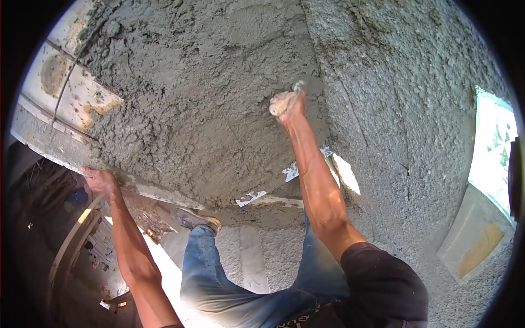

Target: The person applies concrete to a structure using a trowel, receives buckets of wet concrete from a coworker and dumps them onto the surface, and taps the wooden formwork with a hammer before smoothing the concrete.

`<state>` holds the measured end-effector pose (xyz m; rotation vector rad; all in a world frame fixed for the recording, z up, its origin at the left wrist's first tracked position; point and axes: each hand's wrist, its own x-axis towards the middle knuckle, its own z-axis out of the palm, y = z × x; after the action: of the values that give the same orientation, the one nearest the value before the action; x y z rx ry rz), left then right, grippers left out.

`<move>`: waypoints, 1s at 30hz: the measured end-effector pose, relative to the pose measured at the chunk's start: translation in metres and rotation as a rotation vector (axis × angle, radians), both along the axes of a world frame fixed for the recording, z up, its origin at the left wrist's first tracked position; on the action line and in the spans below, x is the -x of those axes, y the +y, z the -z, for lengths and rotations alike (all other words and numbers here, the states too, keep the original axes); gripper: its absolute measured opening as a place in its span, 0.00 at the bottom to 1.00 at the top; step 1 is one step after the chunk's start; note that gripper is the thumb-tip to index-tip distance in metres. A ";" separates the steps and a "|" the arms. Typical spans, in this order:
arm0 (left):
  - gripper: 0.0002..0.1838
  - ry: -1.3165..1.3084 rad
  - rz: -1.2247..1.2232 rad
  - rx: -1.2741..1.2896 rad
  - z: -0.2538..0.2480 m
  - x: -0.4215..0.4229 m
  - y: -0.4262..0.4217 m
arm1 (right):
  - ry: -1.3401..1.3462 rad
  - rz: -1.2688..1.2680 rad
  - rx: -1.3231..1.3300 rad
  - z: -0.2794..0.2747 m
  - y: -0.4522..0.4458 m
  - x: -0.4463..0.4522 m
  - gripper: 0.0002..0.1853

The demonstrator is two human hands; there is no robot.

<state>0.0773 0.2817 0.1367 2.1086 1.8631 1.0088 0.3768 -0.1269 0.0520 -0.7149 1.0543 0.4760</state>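
Wet grey mortar (202,93) covers a wide surface in front of me, rough and lumpy on the left, smoother near its lower middle. My right hand (290,105) is closed around a pale, rounded handle at the mortar's right side, by the corner with the rough wall. The tool's blade is hard to make out against the mortar. My left hand (99,180) holds the edge of a long board (147,188) along the mortar's lower left side.
A rough grey wall (383,120) rises on the right, with a bright opening (495,147). My shoe (198,220) rests below the board. At the lower left are a curved pole (68,240) and dim clutter. A stained panel (60,82) shows at the upper left.
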 end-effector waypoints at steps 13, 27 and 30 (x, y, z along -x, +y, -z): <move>0.35 -0.079 0.013 0.046 -0.005 -0.002 -0.010 | -0.646 -0.905 0.400 -0.164 0.182 -0.127 0.27; 0.34 -0.160 0.047 0.144 -0.013 -0.001 -0.011 | -0.255 -1.282 1.024 -0.068 -0.039 -0.023 0.31; 0.33 -0.153 0.049 0.101 -0.008 0.003 -0.006 | -0.283 -1.236 1.064 -0.047 -0.029 -0.006 0.31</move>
<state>0.0745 0.2757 0.1444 1.9512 1.7438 1.0120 0.3830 -0.1556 0.0994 -2.3438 0.4081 0.8037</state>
